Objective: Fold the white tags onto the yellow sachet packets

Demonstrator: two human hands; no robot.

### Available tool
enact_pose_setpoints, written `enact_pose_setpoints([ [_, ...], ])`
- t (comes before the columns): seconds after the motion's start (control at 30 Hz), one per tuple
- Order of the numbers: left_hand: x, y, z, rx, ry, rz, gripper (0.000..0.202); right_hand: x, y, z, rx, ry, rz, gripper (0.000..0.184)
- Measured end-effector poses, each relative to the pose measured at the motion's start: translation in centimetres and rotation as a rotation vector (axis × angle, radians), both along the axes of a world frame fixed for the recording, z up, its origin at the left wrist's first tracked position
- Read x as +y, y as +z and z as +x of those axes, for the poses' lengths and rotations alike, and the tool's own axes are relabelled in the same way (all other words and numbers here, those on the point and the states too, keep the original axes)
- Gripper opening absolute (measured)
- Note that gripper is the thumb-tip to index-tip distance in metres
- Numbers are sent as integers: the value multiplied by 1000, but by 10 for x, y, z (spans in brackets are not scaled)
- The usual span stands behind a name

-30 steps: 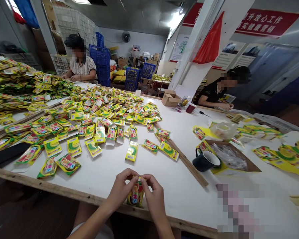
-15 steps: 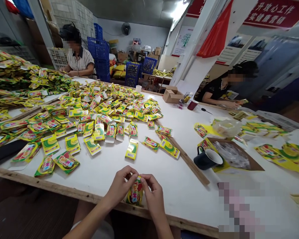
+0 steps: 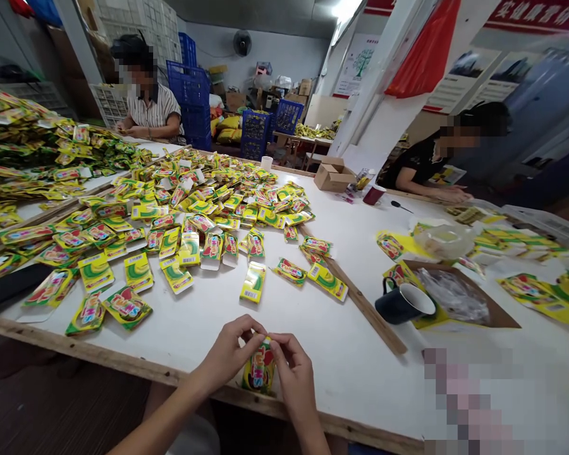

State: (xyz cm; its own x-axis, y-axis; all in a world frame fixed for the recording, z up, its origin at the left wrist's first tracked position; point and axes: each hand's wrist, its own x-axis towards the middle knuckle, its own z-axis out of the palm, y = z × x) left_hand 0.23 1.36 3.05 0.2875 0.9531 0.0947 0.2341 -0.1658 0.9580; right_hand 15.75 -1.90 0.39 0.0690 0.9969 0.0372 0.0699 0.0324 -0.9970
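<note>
My left hand point(image 3: 230, 352) and my right hand point(image 3: 294, 373) meet at the near edge of the white table point(image 3: 208, 316). Both pinch the top of one small yellow packet point(image 3: 258, 371) with red and blue print, held upright between them. The fingers of both hands are closed on its upper edge. Just beyond lie loose packets of the same kind, the nearest a yellow and green one point(image 3: 252, 282). A broad heap of packets point(image 3: 194, 202) covers the middle and left of the table.
A dark mug point(image 3: 404, 303) stands to the right beside a wooden strip point(image 3: 365, 306) and a flat cardboard tray with a clear plastic bag point(image 3: 448, 294). Two other people sit at the far left point(image 3: 152, 104) and far right point(image 3: 436, 167). A small carton point(image 3: 334, 175) rests near the far edge.
The hands have stayed together on the packet, working at its top edge. The camera has tilted slightly, shifting the scene a little.
</note>
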Motion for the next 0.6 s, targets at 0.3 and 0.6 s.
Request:
enact_pose_setpoints([
  [0.3,-19,-17,6,-179,88,-52,14,-3,-1,-1,26,-22,-12,20],
  [0.6,-27,-21,10,-252,52,-82,15,-10,3,-6,-50,-14,22,18],
])
